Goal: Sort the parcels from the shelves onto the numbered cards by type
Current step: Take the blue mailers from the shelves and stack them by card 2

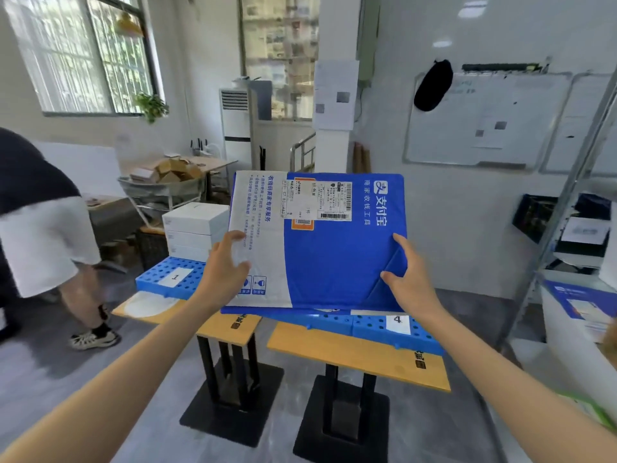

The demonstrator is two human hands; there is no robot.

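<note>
A large flat blue and white parcel with a shipping label is held up in front of me, above the tables. My left hand grips its white left part, and my right hand grips its blue right part near the lower corner. Below it lie blue perforated boards with numbered cards: card 1 at the left and card 4 at the right. White boxes are stacked behind card 1. The parcel hides the boards between those cards.
Two wooden tables on black stands carry the boards. A person stands at the left. A metal shelf with parcels is at the right. A white round thing lies on the left table.
</note>
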